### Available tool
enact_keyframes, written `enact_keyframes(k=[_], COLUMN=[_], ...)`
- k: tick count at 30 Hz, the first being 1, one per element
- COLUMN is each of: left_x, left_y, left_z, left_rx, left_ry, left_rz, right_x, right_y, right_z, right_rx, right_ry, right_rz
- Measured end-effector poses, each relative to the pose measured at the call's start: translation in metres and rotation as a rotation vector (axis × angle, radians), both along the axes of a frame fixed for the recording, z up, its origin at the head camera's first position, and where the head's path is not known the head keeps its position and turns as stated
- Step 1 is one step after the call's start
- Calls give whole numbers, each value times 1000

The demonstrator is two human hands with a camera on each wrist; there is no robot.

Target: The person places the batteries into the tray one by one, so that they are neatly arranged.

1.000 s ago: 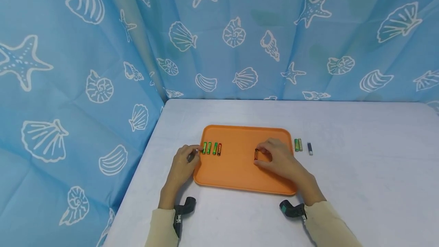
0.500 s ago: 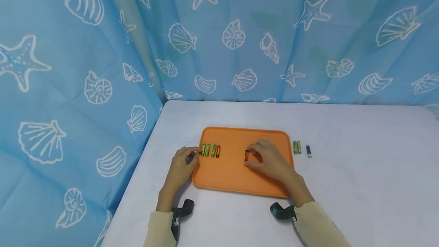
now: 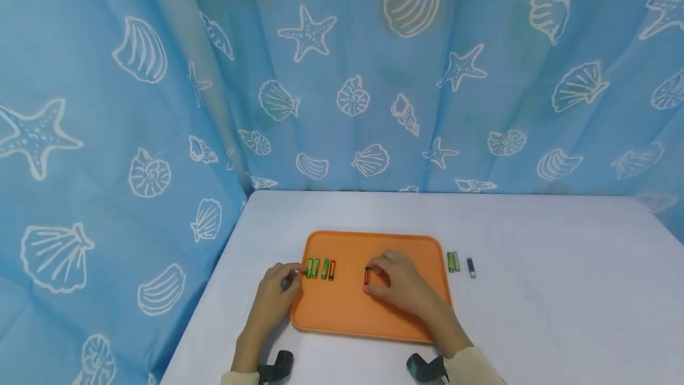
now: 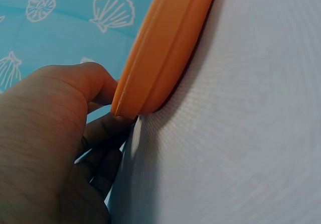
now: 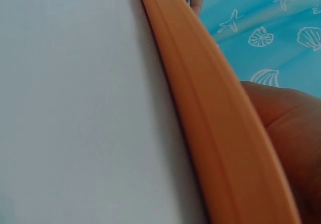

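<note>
The left hand (image 3: 275, 296) holds the left edge of an orange tray (image 3: 342, 311) on a white counter (image 3: 561, 314). The right hand (image 3: 398, 281) pinches a dark red battery (image 3: 367, 276) at the tray's middle. Four batteries (image 3: 316, 268) line the tray's left edge; two green batteries (image 3: 450, 262) lie just outside its right edge. Behind hangs a blue curtain (image 3: 331, 123).

Blue curtain (image 3: 320, 123) (white shell and starfish print, visibly creased) covers the upper frame and left side; white-covered table (image 3: 561, 290) occupies lower centre and right.
</note>
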State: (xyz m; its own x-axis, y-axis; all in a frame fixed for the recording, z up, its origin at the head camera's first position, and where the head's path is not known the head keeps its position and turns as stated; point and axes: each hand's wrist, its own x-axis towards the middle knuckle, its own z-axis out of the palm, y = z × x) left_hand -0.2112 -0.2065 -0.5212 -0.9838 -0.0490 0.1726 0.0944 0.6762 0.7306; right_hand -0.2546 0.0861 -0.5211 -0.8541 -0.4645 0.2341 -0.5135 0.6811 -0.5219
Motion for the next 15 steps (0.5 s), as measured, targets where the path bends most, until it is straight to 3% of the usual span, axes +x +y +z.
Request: enact_keyframes(k=[8,15], left_x=[3,-2], left_y=[-2,1], left_z=[-4,1], left_rx=[-1,5], left_ry=[-43,-52], left_rz=[14,10], right_x=[3,-1], right_y=[-14,-22], right_z=[-5,-1], right_rx=[-34,-49], right_ry=[-2,-17], right_rz=[28,17])
